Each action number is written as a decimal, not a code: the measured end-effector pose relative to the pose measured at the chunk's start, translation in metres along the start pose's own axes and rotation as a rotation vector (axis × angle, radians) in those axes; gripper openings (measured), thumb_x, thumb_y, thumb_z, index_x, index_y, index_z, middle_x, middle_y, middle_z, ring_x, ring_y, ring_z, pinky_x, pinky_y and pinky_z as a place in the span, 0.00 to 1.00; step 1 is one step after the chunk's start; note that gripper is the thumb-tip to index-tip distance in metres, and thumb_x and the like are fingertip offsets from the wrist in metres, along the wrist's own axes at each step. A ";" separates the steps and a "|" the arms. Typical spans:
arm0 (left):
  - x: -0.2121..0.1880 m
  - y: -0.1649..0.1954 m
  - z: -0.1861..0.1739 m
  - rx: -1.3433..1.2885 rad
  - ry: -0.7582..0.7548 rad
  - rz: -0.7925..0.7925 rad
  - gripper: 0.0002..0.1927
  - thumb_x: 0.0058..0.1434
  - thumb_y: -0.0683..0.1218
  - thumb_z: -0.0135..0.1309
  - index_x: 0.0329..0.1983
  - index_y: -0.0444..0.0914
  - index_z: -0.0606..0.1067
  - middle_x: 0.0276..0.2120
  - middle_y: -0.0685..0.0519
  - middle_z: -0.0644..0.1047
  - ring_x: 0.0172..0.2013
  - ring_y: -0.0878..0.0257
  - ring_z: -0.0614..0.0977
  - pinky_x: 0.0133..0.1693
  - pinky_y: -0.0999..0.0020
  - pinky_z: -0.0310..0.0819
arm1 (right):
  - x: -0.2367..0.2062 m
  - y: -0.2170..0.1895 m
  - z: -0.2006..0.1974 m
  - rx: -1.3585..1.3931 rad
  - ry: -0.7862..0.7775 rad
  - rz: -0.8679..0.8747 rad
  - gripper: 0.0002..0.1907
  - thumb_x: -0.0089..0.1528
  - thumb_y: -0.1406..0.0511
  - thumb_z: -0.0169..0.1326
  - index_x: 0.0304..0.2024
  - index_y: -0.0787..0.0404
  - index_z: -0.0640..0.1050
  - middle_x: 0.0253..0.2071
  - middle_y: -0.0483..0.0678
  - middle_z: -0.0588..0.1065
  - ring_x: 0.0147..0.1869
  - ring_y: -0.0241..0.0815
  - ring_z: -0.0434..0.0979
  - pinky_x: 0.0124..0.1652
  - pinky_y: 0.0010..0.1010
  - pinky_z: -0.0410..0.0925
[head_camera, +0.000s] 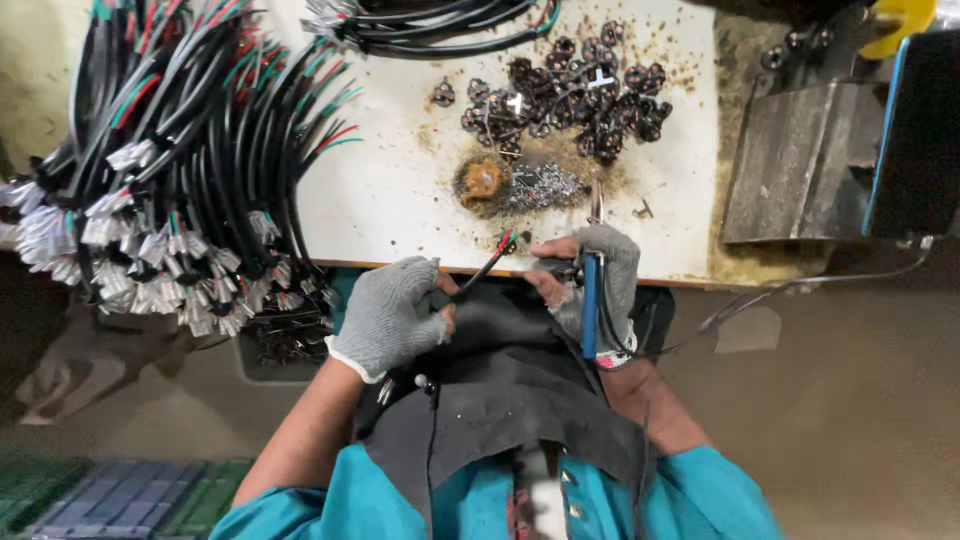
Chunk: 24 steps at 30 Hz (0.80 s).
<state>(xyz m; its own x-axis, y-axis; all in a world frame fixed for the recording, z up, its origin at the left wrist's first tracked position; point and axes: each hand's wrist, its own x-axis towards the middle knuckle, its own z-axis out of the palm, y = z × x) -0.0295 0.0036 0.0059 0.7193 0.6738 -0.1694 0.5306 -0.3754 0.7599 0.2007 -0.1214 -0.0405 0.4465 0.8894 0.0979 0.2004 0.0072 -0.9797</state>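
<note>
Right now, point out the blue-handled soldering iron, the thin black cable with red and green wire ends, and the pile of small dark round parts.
Blue-handled soldering iron (590, 300): head view, mid-handle.
Thin black cable (487, 266): head view, black sheath.
Pile of small dark round parts (570, 95): head view, pile centre.

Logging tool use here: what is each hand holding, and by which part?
The right hand grips a soldering iron by its blue handle. The left hand pinches a black cable just behind its stripped end.

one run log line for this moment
left hand: holds thin black cable | right hand: grips blue-handled soldering iron | white worktable: pile of small dark parts
</note>
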 end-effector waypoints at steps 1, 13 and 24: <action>0.001 -0.001 0.008 0.023 -0.050 -0.020 0.13 0.46 0.49 0.65 0.33 0.41 0.79 0.31 0.47 0.78 0.34 0.47 0.82 0.37 0.54 0.76 | -0.004 0.000 -0.003 0.009 -0.035 0.016 0.21 0.61 0.65 0.69 0.48 0.62 0.69 0.42 0.48 0.79 0.51 0.39 0.84 0.49 0.30 0.75; 0.012 -0.008 0.023 -0.088 -0.364 -0.026 0.28 0.49 0.53 0.66 0.52 0.41 0.73 0.40 0.44 0.79 0.42 0.45 0.81 0.42 0.55 0.73 | -0.016 -0.003 0.007 -0.119 -0.107 0.040 0.11 0.62 0.70 0.67 0.42 0.62 0.76 0.37 0.46 0.80 0.42 0.38 0.80 0.48 0.30 0.72; 0.018 -0.011 0.068 -0.608 -0.126 0.018 0.12 0.64 0.48 0.61 0.43 0.37 0.75 0.37 0.50 0.76 0.41 0.57 0.79 0.46 0.66 0.74 | -0.029 0.004 0.012 0.036 -0.060 0.199 0.09 0.63 0.68 0.65 0.41 0.61 0.76 0.39 0.43 0.76 0.44 0.35 0.78 0.47 0.27 0.72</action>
<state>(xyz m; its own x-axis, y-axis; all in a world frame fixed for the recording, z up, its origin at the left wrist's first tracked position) 0.0082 -0.0236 -0.0485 0.7928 0.5766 -0.1976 0.1940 0.0686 0.9786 0.1777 -0.1414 -0.0490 0.4209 0.9007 -0.1076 0.0820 -0.1559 -0.9844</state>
